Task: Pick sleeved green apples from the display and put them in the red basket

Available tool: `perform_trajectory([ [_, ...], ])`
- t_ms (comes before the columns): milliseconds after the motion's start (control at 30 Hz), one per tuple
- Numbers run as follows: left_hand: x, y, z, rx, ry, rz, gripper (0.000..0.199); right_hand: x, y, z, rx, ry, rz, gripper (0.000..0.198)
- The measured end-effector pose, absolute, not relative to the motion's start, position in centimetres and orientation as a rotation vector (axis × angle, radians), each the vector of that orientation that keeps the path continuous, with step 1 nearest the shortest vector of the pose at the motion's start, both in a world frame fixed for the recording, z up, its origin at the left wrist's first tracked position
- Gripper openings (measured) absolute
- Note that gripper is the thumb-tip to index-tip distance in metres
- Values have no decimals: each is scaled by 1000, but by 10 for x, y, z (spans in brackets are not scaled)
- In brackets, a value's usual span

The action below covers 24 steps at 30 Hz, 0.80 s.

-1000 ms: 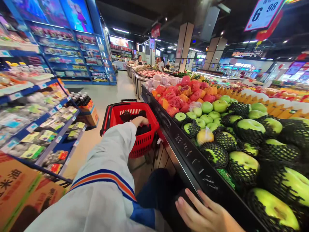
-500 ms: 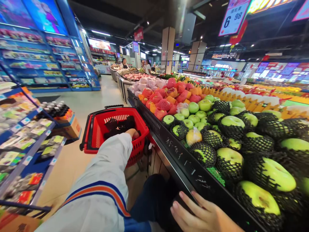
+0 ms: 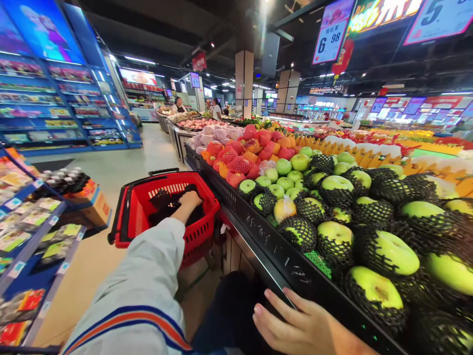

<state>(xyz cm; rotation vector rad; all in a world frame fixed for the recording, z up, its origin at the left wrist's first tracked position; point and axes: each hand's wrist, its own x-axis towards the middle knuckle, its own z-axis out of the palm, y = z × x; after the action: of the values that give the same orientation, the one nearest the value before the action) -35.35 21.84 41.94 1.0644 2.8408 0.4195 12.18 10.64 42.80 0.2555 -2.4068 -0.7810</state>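
Note:
Reaching down into a red shopping basket (image 3: 125,212), my left hand (image 3: 190,199) is curled with its knuckles up among black foam netting (image 3: 161,199). Its fingertips are hidden, so what it grips cannot be made out. My right hand (image 3: 291,318) is open, its fingers apart, at the black rim (image 3: 254,231) of the fruit stand. Whether it presses on the rim is unclear. Beside it on the stand lie green apples (image 3: 397,252), many wrapped in black foam nets. One yellowish fruit (image 3: 284,209) in clear wrap sits near the rim.
Red-netted fruit (image 3: 236,164) and pale wrapped fruit (image 3: 214,134) fill the stand's far end. At left are a rack of packets (image 3: 40,217), a carton of bottles (image 3: 94,209) and blue shelves (image 3: 74,108). People (image 3: 179,107) stand farther back. Price signs (image 3: 332,37) hang overhead.
The view has shifted right, so the basket and stand sit farther left. My left hand shows more fully above the netting in the basket. My right hand stays open at the rim.

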Motion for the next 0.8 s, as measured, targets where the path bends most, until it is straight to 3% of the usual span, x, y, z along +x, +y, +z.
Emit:
perform_trajectory([
  [100,-349,202,428,1166,3056,676,44,123,104,430,254,-2429,-785,44],
  [267,-323,170,443,1608,3094,1480,31,124,101,431,250,-2470,-788,44],
  [400,-272,141,441,2042,2781,2025,25,123,103,431,253,-2515,-829,42],
  [500,-215,107,420,2632,2244,2335,23,121,102,424,194,-2495,-790,35],
  [633,-140,61,378,3026,1607,2011,21,118,102,404,144,-2346,-783,26],
  [700,-112,50,363,2933,1422,2034,18,119,104,398,210,-2352,-867,25],
  [800,-88,48,354,2800,1216,2102,30,124,107,401,315,-2425,-966,23],
])
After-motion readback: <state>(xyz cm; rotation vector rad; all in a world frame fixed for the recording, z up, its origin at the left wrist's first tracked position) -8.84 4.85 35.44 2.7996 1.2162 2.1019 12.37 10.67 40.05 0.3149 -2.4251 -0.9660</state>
